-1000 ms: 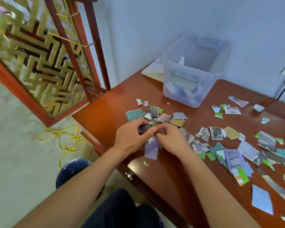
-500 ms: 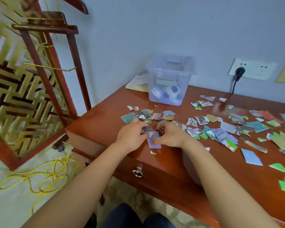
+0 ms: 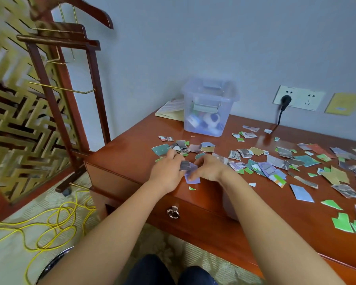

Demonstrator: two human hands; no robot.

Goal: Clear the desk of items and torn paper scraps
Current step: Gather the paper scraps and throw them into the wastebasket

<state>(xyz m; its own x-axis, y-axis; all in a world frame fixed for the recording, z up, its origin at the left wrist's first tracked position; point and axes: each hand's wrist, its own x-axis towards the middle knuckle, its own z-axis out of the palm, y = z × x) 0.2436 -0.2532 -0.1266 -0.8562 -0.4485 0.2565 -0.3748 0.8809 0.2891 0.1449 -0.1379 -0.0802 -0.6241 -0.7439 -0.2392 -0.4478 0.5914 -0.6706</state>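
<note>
Several torn paper scraps (image 3: pixel 280 163) lie scattered over the red-brown wooden desk (image 3: pixel 224 219). My left hand (image 3: pixel 168 171) and my right hand (image 3: pixel 209 167) meet near the desk's front left corner. The left hand grips a small grey photo scrap (image 3: pixel 184 165) with curled fingers. The right hand pinches a purple scrap (image 3: pixel 192 176) that touches the desk top. More scraps (image 3: pixel 183 148) are bunched just beyond the hands. A clear plastic bin (image 3: pixel 209 108) holding several items stands at the back of the desk.
A notebook (image 3: pixel 171 110) lies behind the bin by the wall. A wall socket with a black plug (image 3: pixel 285 100) is at the back right. A wooden valet stand (image 3: pixel 66 103) and yellow cable (image 3: pixel 56 223) are left of the desk. A drawer pull (image 3: pixel 173 212) is below.
The view has risen and pulled back, so more of the desk and wall shows. Both hands stay together over the same scraps; the purple scrap now sits more under the right fingers.
</note>
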